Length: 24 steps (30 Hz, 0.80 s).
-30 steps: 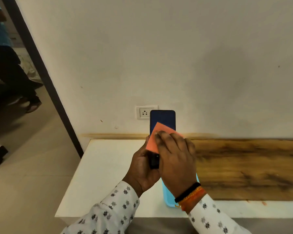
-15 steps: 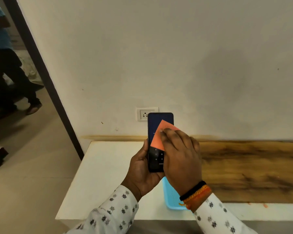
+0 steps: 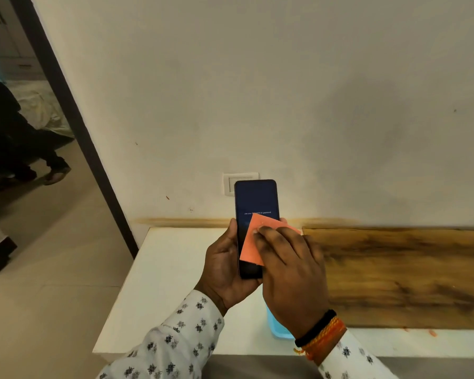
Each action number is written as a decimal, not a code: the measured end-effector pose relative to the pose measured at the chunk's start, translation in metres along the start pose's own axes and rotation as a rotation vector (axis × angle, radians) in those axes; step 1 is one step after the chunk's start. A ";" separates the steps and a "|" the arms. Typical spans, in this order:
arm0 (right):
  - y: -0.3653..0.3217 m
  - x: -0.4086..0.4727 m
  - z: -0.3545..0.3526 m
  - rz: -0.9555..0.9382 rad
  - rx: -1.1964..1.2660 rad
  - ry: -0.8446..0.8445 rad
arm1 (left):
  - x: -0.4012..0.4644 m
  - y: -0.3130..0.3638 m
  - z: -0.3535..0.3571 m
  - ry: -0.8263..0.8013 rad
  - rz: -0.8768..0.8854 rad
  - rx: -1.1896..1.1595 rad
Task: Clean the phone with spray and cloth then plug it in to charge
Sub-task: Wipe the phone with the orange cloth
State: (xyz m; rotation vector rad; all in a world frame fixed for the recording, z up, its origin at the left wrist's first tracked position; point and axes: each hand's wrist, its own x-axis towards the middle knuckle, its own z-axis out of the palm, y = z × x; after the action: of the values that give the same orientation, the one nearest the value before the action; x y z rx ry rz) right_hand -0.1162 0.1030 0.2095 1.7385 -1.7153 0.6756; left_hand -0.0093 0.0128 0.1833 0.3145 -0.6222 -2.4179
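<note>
Orange cloth (image 3: pixel 253 239) is lying flat against the lower screen of a dark phone (image 3: pixel 256 199), pressed there by the straight fingers of the right hand (image 3: pixel 290 272). The left hand (image 3: pixel 226 269) is gripping the phone upright above a white table (image 3: pixel 162 283), its fingers curling round the edges. Behind the phone, a wall socket (image 3: pixel 230 181) is showing.

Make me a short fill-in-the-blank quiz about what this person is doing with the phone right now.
1. The left hand holds the ____ upright, screen toward the camera.
2. The right hand presses an ____ cloth against the screen.
3. The wall socket is partly hidden behind the phone's ____ edge.
4. The table under the hands is partly white and partly ____.

Missing words: phone; orange; top; wood
</note>
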 end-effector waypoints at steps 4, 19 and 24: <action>-0.003 0.002 -0.002 0.003 0.002 0.005 | -0.002 0.001 0.004 -0.042 -0.002 -0.004; 0.001 0.032 -0.005 0.089 0.049 0.081 | 0.000 0.000 0.004 -0.041 0.042 -0.039; 0.003 0.057 -0.009 0.144 0.072 0.226 | 0.000 -0.003 0.001 -0.051 0.017 -0.053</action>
State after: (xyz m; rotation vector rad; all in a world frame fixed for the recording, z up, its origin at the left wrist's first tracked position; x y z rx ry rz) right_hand -0.1165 0.0700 0.2569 1.5295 -1.6863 0.9699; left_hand -0.0112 0.0154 0.1827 0.2253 -0.5792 -2.4279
